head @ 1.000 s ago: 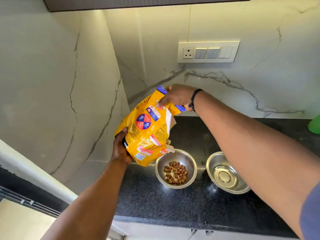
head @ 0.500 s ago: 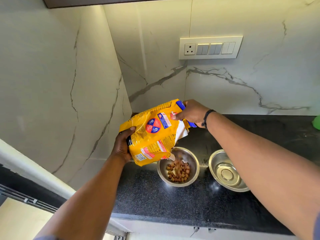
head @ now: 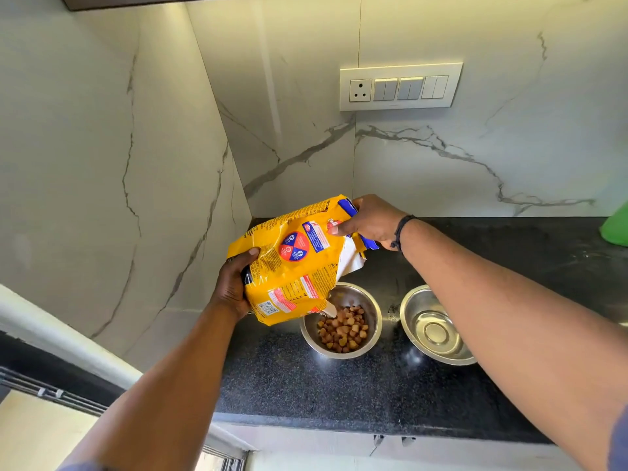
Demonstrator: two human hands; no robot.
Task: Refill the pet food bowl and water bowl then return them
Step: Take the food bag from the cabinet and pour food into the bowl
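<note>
A yellow pet food bag (head: 292,266) is tilted over a steel food bowl (head: 372,302), its torn corner pointing down into the bowl. Brown kibble (head: 343,331) lies in that bowl and pieces are falling from the bag's corner. My left hand (head: 232,287) grips the bag's lower left side. My right hand (head: 370,220) pinches the bag's upper right corner. A second steel bowl (head: 430,329) stands to the right of the food bowl; it shines inside with no kibble, and my right forearm crosses over part of it.
Both bowls stand on a black speckled counter (head: 306,382) in a corner of white marble walls. A switch plate with a socket (head: 401,86) is on the back wall. A green object (head: 616,226) shows at the right edge. The counter's front edge runs below the bowls.
The bag has come down from higher up and now tips closer over the food bowl. More kibble lies in the bowl than a second ago.
</note>
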